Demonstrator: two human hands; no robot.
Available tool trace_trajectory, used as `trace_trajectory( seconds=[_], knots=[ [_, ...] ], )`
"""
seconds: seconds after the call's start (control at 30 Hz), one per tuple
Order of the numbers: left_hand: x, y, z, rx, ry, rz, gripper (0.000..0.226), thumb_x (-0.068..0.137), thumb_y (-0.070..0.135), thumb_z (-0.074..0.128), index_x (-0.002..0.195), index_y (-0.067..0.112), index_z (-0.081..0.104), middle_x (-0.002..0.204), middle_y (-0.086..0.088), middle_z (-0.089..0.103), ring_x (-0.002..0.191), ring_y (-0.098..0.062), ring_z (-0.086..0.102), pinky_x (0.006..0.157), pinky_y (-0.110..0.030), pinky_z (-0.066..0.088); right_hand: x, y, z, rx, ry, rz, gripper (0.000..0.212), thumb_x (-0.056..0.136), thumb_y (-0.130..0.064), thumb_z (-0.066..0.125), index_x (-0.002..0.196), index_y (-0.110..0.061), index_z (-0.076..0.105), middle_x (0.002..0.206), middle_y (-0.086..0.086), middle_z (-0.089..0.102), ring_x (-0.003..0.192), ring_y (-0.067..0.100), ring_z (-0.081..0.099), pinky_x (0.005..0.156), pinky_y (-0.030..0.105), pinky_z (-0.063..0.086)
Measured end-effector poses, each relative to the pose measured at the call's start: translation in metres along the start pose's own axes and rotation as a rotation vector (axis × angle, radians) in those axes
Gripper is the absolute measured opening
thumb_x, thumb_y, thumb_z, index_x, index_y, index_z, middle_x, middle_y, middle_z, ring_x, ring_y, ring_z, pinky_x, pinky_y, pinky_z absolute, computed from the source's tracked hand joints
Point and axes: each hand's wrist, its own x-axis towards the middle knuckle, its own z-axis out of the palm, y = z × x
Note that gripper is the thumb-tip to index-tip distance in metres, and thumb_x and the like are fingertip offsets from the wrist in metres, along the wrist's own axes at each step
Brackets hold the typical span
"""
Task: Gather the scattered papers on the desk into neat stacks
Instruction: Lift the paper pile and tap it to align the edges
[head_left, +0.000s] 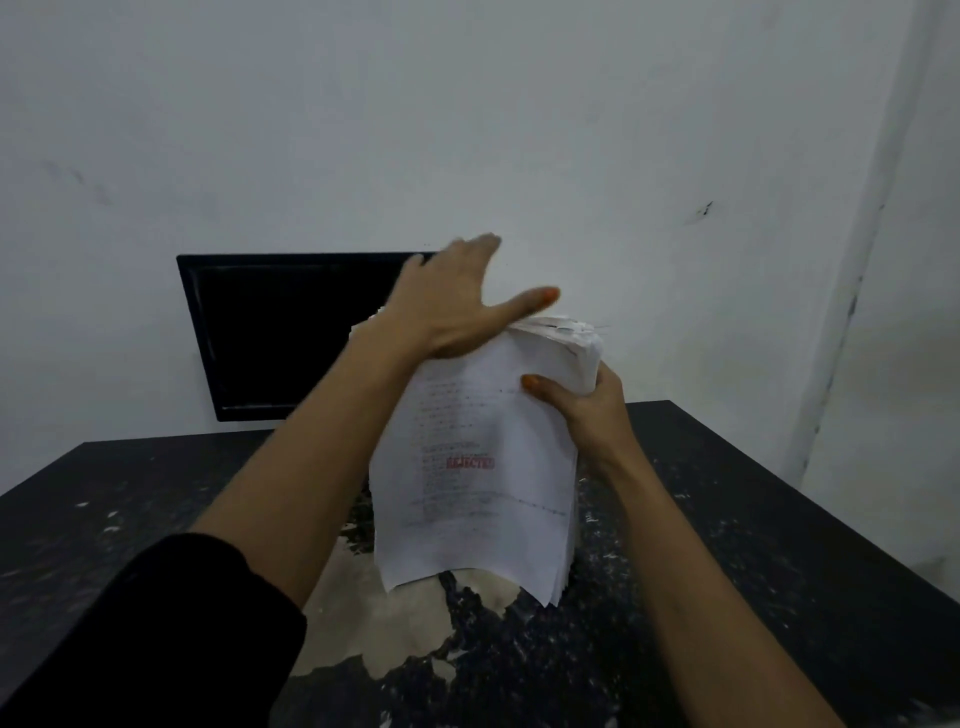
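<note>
On the dark worktop (156, 493), the right hand (587, 410) is gripping the upright papers (478, 467); above that grip, the left hand (447, 306) is lying flat, fingers straight.

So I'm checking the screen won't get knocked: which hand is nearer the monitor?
Left. The left hand reaches open over the paper stack, overlapping the monitor in view. The right hand grips the stack's right edge, farther off.

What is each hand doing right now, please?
Left hand: open, fingers straight, resting on top of the paper stack.
Right hand: closed, gripping the stack's right edge.
</note>
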Motion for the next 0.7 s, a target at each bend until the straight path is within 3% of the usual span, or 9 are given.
trace_trajectory(
  seconds=[0.07, 0.13, 0.23, 0.3, 0.37, 0.43, 0.5, 0.6, 0.7],
  knots=[
    [-0.002, -0.016, -0.004, 0.112, -0.134, -0.094, 0.109, 0.072, 0.093, 0.007, 0.144, 0.019, 0.043, 0.15, -0.006, 0.043, 0.137, -0.024, 0.04, 0.111, -0.053, 0.026, -0.001, -0.001, 0.001, -0.002, 0.003, 0.017, 0.039, 0.075, -0.02, 0.081, 0.103, -0.036, 0.06, 0.103, -0.011, 0.067, 0.09, 0.005, 0.066, 0.069, 0.021, 0.057],
    [-0.006, -0.022, 0.0, 0.217, -0.292, -0.171, 0.114, 0.067, 0.095, -0.001, 0.131, 0.02, 0.056, 0.133, -0.008, 0.059, 0.115, -0.025, 0.057, 0.094, -0.045, 0.04, -0.002, 0.0, 0.0, -0.017, -0.019, 0.037, 0.041, 0.075, -0.022, 0.081, 0.105, -0.038, 0.058, 0.106, -0.011, 0.066, 0.094, 0.006, 0.066, 0.071, 0.023, 0.057],
    [-0.01, -0.023, 0.001, 0.164, -0.336, -0.188, 0.115, 0.065, 0.095, 0.0, 0.139, 0.023, 0.051, 0.138, -0.006, 0.055, 0.118, -0.026, 0.055, 0.09, -0.042, 0.041, -0.006, 0.004, 0.0, -0.031, -0.055, 0.069, 0.043, 0.074, -0.024, 0.081, 0.107, -0.039, 0.057, 0.108, -0.011, 0.066, 0.097, 0.009, 0.066, 0.073, 0.025, 0.058],
    [-0.013, -0.026, -0.004, 0.098, -0.27, -0.173, 0.113, 0.066, 0.096, 0.005, 0.144, 0.024, 0.044, 0.147, -0.003, 0.047, 0.13, -0.025, 0.047, 0.107, -0.054, 0.032, -0.009, 0.006, 0.002, -0.046, -0.032, 0.073, 0.039, 0.076, -0.025, 0.08, 0.106, -0.035, 0.059, 0.105, -0.009, 0.067, 0.095, 0.01, 0.066, 0.07, 0.023, 0.057],
    [-0.02, -0.034, -0.008, 0.045, 0.008, -0.115, 0.107, 0.069, 0.095, 0.023, 0.148, 0.025, 0.035, 0.154, 0.001, 0.037, 0.14, -0.02, 0.035, 0.115, -0.061, 0.015, -0.01, 0.004, 0.005, -0.021, 0.025, 0.063, 0.034, 0.078, -0.022, 0.079, 0.105, -0.029, 0.06, 0.101, -0.009, 0.067, 0.09, 0.008, 0.066, 0.065, 0.019, 0.056],
    [-0.037, -0.048, -0.007, -0.123, 0.305, -0.078, 0.106, 0.068, 0.089, 0.047, 0.15, 0.025, 0.029, 0.156, 0.003, 0.032, 0.143, -0.015, 0.029, 0.118, -0.056, 0.017, -0.01, 0.004, 0.005, 0.018, 0.076, 0.071, 0.033, 0.078, -0.019, 0.079, 0.105, -0.025, 0.061, 0.099, -0.01, 0.066, 0.087, 0.005, 0.065, 0.063, 0.017, 0.055],
    [-0.057, -0.068, 0.005, -0.445, 0.4, -0.157, 0.117, 0.06, 0.078, 0.069, 0.153, 0.027, 0.018, 0.159, 0.005, 0.021, 0.144, -0.011, 0.023, 0.118, -0.045, 0.022, -0.009, 0.003, 0.004, 0.064, 0.097, 0.096, 0.03, 0.078, -0.016, 0.079, 0.1, -0.026, 0.062, 0.098, -0.007, 0.067, 0.088, 0.009, 0.066, 0.064, 0.02, 0.057],
    [-0.084, -0.092, 0.039, -0.812, 0.213, -0.31, 0.13, 0.05, 0.064, 0.086, 0.151, 0.043, 0.007, 0.159, 0.006, 0.018, 0.141, -0.013, 0.03, 0.108, -0.042, 0.04, -0.006, -0.001, 0.005, 0.143, 0.082, 0.135, 0.031, 0.076, -0.013, 0.079, 0.101, -0.024, 0.063, 0.103, 0.003, 0.069, 0.093, 0.023, 0.069, 0.072, 0.036, 0.06],
    [-0.1, -0.104, 0.066, -1.122, 0.068, -0.346, 0.115, 0.046, 0.054, 0.092, 0.144, 0.028, 0.036, 0.134, 0.001, 0.057, 0.117, -0.018, 0.061, 0.084, -0.038, 0.058, -0.004, -0.008, 0.01, 0.229, 0.05, 0.162, 0.039, 0.078, -0.009, 0.076, 0.113, -0.014, 0.061, 0.107, 0.008, 0.07, 0.092, 0.026, 0.07, 0.073, 0.041, 0.06]
  ],
)
